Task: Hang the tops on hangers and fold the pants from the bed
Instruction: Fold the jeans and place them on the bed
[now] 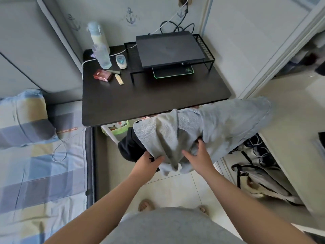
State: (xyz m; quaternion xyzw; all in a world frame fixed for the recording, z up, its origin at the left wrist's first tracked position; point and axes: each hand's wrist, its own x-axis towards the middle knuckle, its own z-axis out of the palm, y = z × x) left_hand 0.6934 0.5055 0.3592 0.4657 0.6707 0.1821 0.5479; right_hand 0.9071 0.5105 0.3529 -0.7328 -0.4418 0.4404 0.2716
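Observation:
A light grey garment (219, 125) hangs bunched in the air in front of the dark desk, its far end reaching right toward the wardrobe. A black piece of cloth (128, 148) shows under its left side. My left hand (147, 162) grips the grey fabric's lower left edge. My right hand (198, 155) holds a fold of the same garment near its middle, fingers curled into the cloth. The bed (44, 173) with a checked blue sheet lies at the left. No hanger is visible.
A dark desk (154, 101) stands ahead with a closed laptop (168, 48) on a wire stand, bottles, a red box and a lighter. The open wardrobe at right holds bags (260, 182). A green basket (119, 129) sits under the desk. Pale tile floor lies below.

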